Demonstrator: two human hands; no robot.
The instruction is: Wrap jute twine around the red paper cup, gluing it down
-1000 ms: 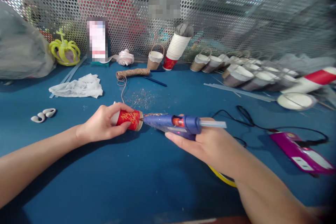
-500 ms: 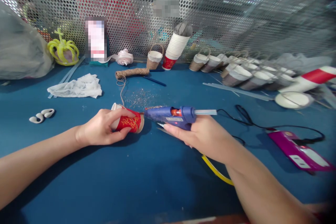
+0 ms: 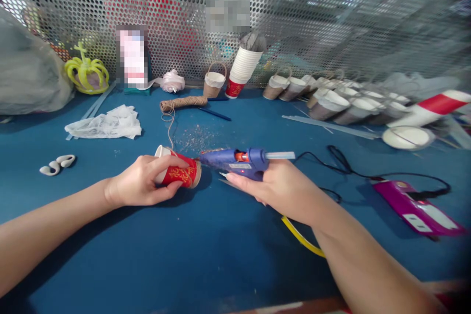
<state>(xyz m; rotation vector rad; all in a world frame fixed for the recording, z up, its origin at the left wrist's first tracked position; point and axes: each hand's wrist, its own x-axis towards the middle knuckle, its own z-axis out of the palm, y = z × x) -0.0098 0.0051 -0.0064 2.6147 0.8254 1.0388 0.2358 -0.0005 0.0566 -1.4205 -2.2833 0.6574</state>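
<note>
A red paper cup [image 3: 184,172] with gold print lies on its side, my left hand [image 3: 145,180] closed round it. Twine wraps its base end, and a strand leads back to a twine bundle [image 3: 184,103]. My right hand [image 3: 281,184] grips a blue glue gun [image 3: 235,162], whose nozzle is at the cup's base rim. A clear glue stick [image 3: 280,155] sticks out of the gun's rear. Something thin and pointed, perhaps scissors or tweezers, shows under my right fingers.
Behind stand a twine-wrapped cup with a handle [image 3: 214,83], a stack of paper cups [image 3: 243,66] and several finished small baskets [image 3: 329,105]. White lace [image 3: 106,123] lies left. At right, a black cord joins a purple power strip [image 3: 417,206]; a yellow strip [image 3: 301,238] lies nearer.
The cup has rolled slightly under my left hand. The glue gun has moved a little left, its nozzle still at the base rim. The whole view has shifted slightly.
</note>
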